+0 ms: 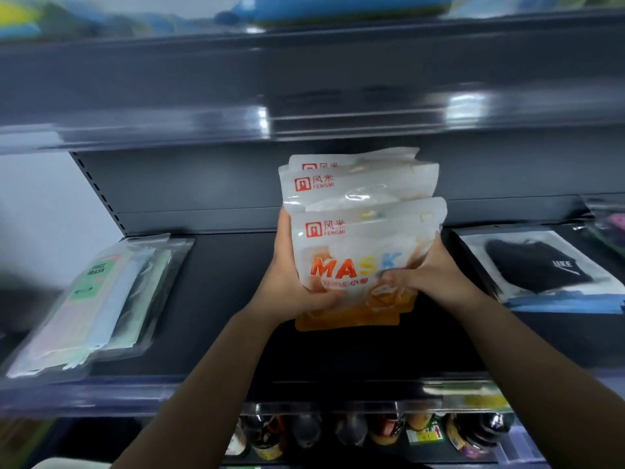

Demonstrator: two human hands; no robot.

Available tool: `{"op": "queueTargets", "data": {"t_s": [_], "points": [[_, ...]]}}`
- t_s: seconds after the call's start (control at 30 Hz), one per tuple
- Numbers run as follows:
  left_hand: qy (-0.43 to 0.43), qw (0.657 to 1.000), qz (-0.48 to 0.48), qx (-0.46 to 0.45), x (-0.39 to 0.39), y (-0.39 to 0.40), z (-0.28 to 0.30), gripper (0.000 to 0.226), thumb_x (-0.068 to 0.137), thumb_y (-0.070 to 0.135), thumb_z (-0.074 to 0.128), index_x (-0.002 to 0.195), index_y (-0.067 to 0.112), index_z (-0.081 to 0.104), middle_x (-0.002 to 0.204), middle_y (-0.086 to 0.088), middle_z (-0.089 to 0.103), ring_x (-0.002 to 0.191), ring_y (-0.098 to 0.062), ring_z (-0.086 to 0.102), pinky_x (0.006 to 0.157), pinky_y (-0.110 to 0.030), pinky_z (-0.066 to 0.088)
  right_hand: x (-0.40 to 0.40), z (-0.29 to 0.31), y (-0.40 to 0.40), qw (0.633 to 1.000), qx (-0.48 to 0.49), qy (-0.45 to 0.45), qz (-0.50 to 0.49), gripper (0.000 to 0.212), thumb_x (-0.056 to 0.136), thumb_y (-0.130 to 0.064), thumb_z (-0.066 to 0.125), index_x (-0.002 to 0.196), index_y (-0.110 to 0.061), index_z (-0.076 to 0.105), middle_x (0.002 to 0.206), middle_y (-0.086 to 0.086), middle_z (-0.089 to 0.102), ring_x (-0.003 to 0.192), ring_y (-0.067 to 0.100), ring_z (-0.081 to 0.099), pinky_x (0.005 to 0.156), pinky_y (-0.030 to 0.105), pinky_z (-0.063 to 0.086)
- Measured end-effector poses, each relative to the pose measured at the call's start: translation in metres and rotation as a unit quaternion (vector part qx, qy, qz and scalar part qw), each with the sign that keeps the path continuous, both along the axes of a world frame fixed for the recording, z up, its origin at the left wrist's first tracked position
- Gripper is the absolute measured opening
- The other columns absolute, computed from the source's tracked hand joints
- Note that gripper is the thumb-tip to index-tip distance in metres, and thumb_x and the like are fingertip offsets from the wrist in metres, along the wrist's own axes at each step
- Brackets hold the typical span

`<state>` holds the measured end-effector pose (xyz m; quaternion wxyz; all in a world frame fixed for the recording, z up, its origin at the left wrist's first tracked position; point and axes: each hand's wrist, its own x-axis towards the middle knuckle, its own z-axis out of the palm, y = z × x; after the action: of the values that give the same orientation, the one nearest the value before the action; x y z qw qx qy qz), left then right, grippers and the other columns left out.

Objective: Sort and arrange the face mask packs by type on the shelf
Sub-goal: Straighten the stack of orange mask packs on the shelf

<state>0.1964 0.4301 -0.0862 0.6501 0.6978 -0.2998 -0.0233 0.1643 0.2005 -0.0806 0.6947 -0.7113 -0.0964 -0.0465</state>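
Mask packs fanned, hands covering lower print.

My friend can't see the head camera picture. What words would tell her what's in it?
Two hands, left hand and right hand, hold a stack of white-and-orange mask packs over a dark shelf. Pastel mask packs lie left, a black mask pack right.

Both hands, left and right, grip white-orange mask packs above the dark shelf.

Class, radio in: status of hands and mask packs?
Left hand and right hand grip white-orange mask packs above shelf. Nothing blocking.
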Motion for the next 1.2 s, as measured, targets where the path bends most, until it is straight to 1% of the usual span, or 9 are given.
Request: {"op": "queueTargets", "data": {"t_s": [0.1, 0.23, 0.43, 0.57, 0.7, 0.8, 0.97, 1.07, 1.2], "points": [[0.02, 1.0, -0.013, -0.006, -0.003, 0.003, -0.004, 0.135, 0.055, 0.001, 0.086, 0.148, 0.025, -0.009, 0.139, 0.001, 0.046, 0.126, -0.018, 0.051, 0.087, -0.032, 0.054, -0.008, -0.007, -0.004, 1.0, -0.002, 0.003, 0.023, 0.085, 0.047, 0.008, 0.079, 0.124, 0.005, 0.042, 0.095, -0.003, 0.075, 0.088, 0.011, 0.071, 0.068, 0.021, 0.055], [0.083, 0.996, -0.04, -0.018, -0.01, 0.007, -0.006, 0.145, 0.048, 0.032, 0.092, 0.148, 0.007, -0.01, 0.14, -0.016, 0.043, 0.12, -0.018, 0.057, 0.082, -0.027, 0.055, -0.019, -0.008, -0.003, 0.998, 0.013, 0.036, 0.052, 0.114, 0.034, -0.033, 0.096, 0.127, 0.005, 0.04, 0.101, 0.001, 0.073, 0.096, 0.017, 0.069, 0.073, 0.026, 0.056], [0.103, 0.994, -0.037, -0.01, -0.014, 0.013, -0.003, 0.154, 0.042, 0.041, 0.093, 0.148, 0.01, -0.014, 0.145, -0.016, 0.039, 0.121, -0.013, 0.056, 0.082, -0.023, 0.054, -0.028, -0.007, -0.005, 0.992, -0.001, 0.068, 0.104, 0.104, 0.041, -0.023, 0.094, 0.127, 0.003, 0.04, 0.106, 0.003, 0.072, 0.1, 0.02, 0.068, 0.076, 0.028, 0.056], [0.079, 0.996, -0.033, 0.011, -0.014, 0.016, 0.002, 0.15, 0.051, 0.038, 0.09, 0.145, 0.024, -0.026, 0.148, -0.01, 0.036, 0.126, -0.016, 0.052, 0.091, -0.034, 0.053, -0.035, -0.011, -0.006, 0.995, 0.009, 0.054, 0.079, 0.123, 0.038, -0.03, 0.095, 0.134, 0.009, 0.03, 0.105, 0.004, 0.072, 0.099, 0.02, 0.068, 0.074, 0.029, 0.056], [0.07, 0.997, -0.042, 0.0, -0.017, 0.019, 0.006, 0.142, 0.058, 0.033, 0.087, 0.142, 0.038, -0.029, 0.151, 0.0, 0.032, 0.131, -0.017, 0.046, 0.098, -0.042, 0.049, -0.041, -0.012, -0.005, 0.999, 0.001, 0.013, 0.045, 0.122, 0.039, -0.021, 0.093, 0.139, -0.007, 0.026, 0.116, 0.009, 0.061, 0.102, 0.018, 0.067, 0.073, 0.029, 0.056], [0.092, 0.995, -0.047, -0.006, -0.02, 0.02, 0.002, 0.143, 0.058, 0.03, 0.087, 0.143, 0.033, -0.027, 0.147, 0.0, 0.036, 0.127, -0.012, 0.05, 0.091, -0.03, 0.052, -0.044, -0.016, -0.003, 0.999, 0.008, -0.024, 0.023, 0.102, 0.046, -0.009, 0.079, 0.133, -0.027, 0.028, 0.119, 0.002, 0.056, 0.103, 0.009, 0.066, 0.07, 0.024, 0.057], [0.124, 0.992, -0.02, 0.022, -0.029, 0.016, -0.006, 0.137, 0.043, 0.024, 0.092, 0.147, -0.004, 0.007, 0.123, -0.008, 0.057, 0.106, -0.007, 0.064, 0.073, -0.017, 0.054, -0.045, -0.018, 0.003, 1.0, -0.018, -0.023, -0.011, 0.14, 0.045, -0.033, 0.093, 0.146, -0.002, 0.001, 0.136, 0.009, 0.048, 0.12, 0.016, 0.056, 0.082, 0.024, 0.055], [0.087, 0.996, 0.002, 0.034, -0.027, 0.011, -0.008, 0.113, 0.056, 0.004, 0.087, 0.142, -0.011, 0.015, 0.118, -0.006, 0.059, 0.103, -0.004, 0.065, 0.073, -0.015, 0.053, -0.042, -0.015, 0.008, 0.998, -0.046, -0.037, -0.022, 0.124, 0.048, -0.029, 0.091, 0.139, 0.005, 0.016, 0.117, -0.018, 0.063, 0.111, 0.002, 0.06, 0.081, 0.018, 0.053], [0.074, 0.997, -0.028, 0.009, -0.014, -0.003, 0.008, 0.098, 0.062, -0.012, 0.073, 0.138, -0.019, 0.012, 0.12, -0.009, 0.055, 0.107, -0.004, 0.063, 0.079, -0.016, 0.053, -0.027, -0.011, 0.004, 0.997, -0.052, -0.044, -0.044, 0.112, 0.045, -0.031, 0.093, 0.131, 0.008, 0.033, 0.108, -0.019, 0.068, 0.103, 0.001, 0.064, 0.082, 0.017, 0.052]]}}
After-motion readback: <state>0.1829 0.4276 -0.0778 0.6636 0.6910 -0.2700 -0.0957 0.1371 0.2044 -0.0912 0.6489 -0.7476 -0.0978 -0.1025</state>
